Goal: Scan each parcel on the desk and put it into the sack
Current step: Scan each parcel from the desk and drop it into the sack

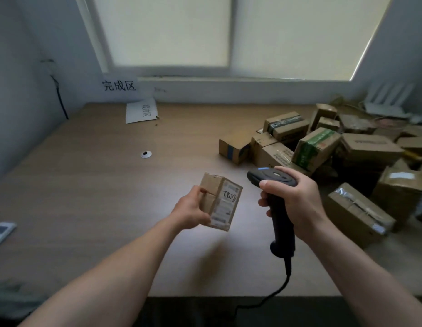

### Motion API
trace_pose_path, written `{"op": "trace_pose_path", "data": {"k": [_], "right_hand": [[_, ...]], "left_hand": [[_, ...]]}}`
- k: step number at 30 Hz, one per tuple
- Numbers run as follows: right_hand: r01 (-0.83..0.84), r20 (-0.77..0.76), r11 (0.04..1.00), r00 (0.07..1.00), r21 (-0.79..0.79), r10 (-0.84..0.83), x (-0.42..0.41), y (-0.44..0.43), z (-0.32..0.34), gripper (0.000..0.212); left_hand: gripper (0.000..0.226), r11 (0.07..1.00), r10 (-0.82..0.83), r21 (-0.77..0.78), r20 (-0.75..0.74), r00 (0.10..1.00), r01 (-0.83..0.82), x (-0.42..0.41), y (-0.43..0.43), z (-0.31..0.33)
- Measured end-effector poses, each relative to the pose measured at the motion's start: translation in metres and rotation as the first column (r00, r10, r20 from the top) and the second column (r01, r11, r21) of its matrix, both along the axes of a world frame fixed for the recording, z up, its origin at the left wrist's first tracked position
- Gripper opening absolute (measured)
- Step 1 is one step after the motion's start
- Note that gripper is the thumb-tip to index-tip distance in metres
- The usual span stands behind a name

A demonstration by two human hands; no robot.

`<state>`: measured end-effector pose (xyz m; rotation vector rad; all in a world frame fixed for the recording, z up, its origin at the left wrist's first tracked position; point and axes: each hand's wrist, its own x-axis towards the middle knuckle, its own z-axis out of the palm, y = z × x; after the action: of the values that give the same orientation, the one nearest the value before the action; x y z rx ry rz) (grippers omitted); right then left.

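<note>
1 small parcel [225, 201] is pinched in the left hand [191, 211] above the desk [99, 185], label toward the barcode scanner [273, 177] gripped by the right hand [297, 201]; a pile of parcels [318, 147] waits, sack unseen.

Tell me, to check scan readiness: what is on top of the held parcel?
A white label with black handwriting. The left hand grips the parcel; its underside is hidden. Any barcode is too blurred to tell.
</note>
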<state>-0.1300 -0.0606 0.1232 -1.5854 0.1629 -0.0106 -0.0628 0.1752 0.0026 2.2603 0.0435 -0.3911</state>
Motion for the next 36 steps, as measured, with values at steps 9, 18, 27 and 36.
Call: {"op": "trace_pose_path", "data": {"k": [9,18,27,36], "right_hand": [[-0.116,0.113,0.993,0.987,-0.004,0.115,-0.011,0.055,0.037,0.054],[-0.263,0.185,0.963,0.951,0.058,0.249,-0.029,0.079,0.076,0.042],[-0.352,0.181,0.934,0.924,0.053,0.338,-0.046,0.074,0.084,0.048],[-0.420,0.198,0.906,0.893,0.043,0.405,-0.063,0.064,0.088,0.041]], "left_hand": [[0.088,0.868,0.245,-0.468,0.112,0.963,-0.166,-0.005,0.064,0.080],[0.106,0.795,0.440,-0.538,0.191,0.877,-0.281,-0.039,0.094,0.133],[0.098,0.740,0.565,-0.582,0.266,0.781,-0.338,-0.081,0.090,0.159],[0.094,0.727,0.605,-0.578,0.285,0.744,-0.370,-0.115,0.085,0.174]]}}
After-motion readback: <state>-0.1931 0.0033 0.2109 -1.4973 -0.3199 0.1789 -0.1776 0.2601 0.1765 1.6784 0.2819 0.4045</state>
